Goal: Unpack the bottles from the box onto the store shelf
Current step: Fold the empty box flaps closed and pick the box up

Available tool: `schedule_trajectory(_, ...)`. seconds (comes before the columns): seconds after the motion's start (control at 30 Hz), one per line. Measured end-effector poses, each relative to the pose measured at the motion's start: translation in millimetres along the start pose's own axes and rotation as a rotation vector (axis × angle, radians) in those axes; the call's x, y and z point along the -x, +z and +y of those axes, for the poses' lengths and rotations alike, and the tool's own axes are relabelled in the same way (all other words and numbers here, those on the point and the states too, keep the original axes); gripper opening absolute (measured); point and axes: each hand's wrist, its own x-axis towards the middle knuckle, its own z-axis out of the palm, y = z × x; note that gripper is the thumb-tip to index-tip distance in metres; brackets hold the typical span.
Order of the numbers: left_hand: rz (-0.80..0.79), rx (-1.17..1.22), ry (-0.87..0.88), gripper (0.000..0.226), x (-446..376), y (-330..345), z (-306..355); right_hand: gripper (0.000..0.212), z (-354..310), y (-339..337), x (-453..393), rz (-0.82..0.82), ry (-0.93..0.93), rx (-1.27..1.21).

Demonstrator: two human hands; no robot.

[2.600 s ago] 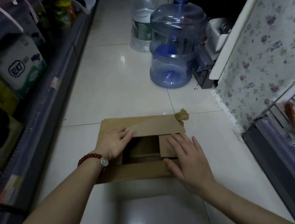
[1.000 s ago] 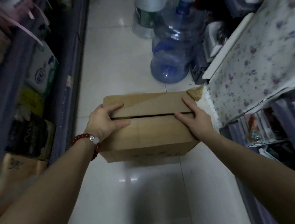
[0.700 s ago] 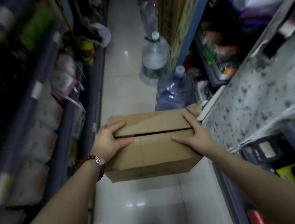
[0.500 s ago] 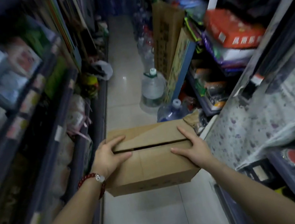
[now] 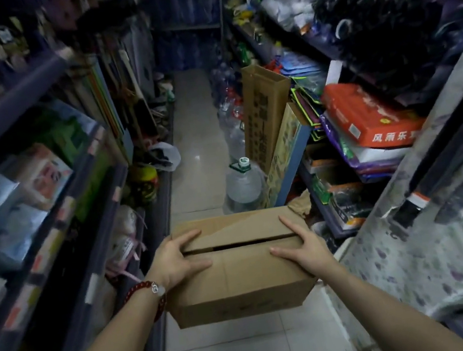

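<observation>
A brown cardboard box (image 5: 241, 280) hangs in the air in front of me, above the tiled aisle floor, with its top flaps folded shut but for a narrow slit. My left hand (image 5: 176, 258), with a red bead bracelet on the wrist, grips the box's left top edge. My right hand (image 5: 300, 248) grips its right top edge. Fingers and thumbs of both hands lie spread over the flaps. Whatever is in the box is hidden. Store shelves (image 5: 55, 211) packed with goods run along the left of the aisle.
A large water jug (image 5: 244, 185) stands on the floor ahead, beside a tall cardboard carton (image 5: 265, 108). A floral cloth (image 5: 420, 251) covers a surface close on my right, with an orange pack (image 5: 368, 118) on the shelves beyond. The pale floor strip (image 5: 192, 114) between is narrow.
The flaps were pressed shut on the floor, then both hands lifted the box. My view has risen from the floor to look down the aisle; the box stays held between my hands.
</observation>
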Motion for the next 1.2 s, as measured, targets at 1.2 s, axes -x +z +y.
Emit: schedule_trajectory(1.2,-0.058,-0.002,-0.228,0.085,-664.9,-71.2,-176.5,0.109,36.4,190.6,-684.5,-0.273,0.152,0.085)
